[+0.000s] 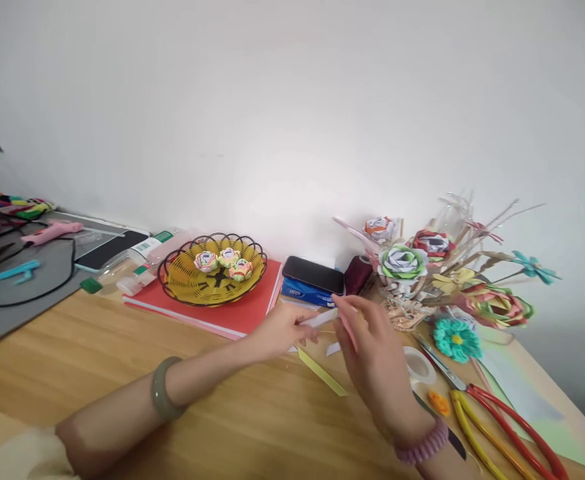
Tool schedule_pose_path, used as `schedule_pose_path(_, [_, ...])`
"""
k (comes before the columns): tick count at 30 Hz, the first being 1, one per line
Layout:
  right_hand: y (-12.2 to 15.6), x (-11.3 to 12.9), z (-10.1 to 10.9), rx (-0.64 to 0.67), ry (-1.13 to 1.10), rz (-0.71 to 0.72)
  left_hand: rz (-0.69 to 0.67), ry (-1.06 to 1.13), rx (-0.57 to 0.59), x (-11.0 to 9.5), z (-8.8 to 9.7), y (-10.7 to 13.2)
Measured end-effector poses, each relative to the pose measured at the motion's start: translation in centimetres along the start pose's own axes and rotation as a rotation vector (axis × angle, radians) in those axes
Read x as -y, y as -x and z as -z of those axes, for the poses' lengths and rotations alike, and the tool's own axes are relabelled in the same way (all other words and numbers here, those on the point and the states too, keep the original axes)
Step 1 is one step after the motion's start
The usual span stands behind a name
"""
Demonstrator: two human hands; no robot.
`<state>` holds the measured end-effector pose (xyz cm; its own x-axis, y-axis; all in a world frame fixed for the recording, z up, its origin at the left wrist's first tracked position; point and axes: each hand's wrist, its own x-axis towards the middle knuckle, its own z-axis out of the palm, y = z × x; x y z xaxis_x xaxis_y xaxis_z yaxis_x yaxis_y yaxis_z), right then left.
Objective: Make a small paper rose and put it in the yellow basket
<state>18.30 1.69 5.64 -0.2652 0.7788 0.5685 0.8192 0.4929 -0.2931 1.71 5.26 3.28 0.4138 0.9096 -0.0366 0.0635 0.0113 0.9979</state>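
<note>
White paper strip (321, 318), between left hand (278, 328) and right hand (375, 357), both hands pinching it with nearly closed fingers.

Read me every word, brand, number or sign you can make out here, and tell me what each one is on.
Nothing reads with certainty.
Blue box: white lettering, perhaps "RIP" within it; the rest is too blurred.
White label on the clear plastic bottle: barcode-like stripes, too small and blurred to read.
</note>
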Motion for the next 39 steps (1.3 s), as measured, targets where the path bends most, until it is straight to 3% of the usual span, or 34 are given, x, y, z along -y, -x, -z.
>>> schedule_pose_path(3, [2.0, 0.4, 0.1, 0.162, 0.11, 0.171, -0.001, -0.149, 0.028, 0.6, -0.8, 1.2])
schedule_pose_path(6, [3.7, 0.9, 0.3, 0.281, 0.079, 0.094, 0.013, -0.272, 0.035, 0.7, -1.2, 2.8])
schedule_pose_path(9, [5.1, 1.4, 0.7, 0.287, 0.012, 0.019, 0.014, -0.375, 0.072, 0.3, -1.0, 4.6])
schedule_pose_path(13, [6.7, 1.7, 0.6, 0.312, -0.051, -0.018, -0.181, -0.641, 0.106, 0.4, -0.9, 6.5])
schedule_pose_path(16, [8.0, 1.9, -0.2, 0.334, -0.045, 0.012, -0.409, -0.804, 0.104, 1.6, -1.1, 7.2])
schedule_pose_path(18, [8.7, 2.0, -0.8, 0.318, -0.021, 0.029, -0.476, -0.897, 0.122, 2.6, -1.2, 7.4])
schedule_pose_path(24, [9.1, 2.1, -1.4, 0.289, 0.005, 0.074, -0.475, -1.034, 0.11, 4.2, -1.1, 7.4])
schedule_pose_path(35, [8.8, 2.2, -1.8, 0.314, -0.077, 0.051, -0.518, -1.235, 0.19, 4.3, -1.1, 7.3])
schedule_pose_path(39, [7.8, 1.6, 0.0, 0.397, -0.068, 0.031, -0.481, -1.329, 0.251, 4.2, -1.2, 7.1])
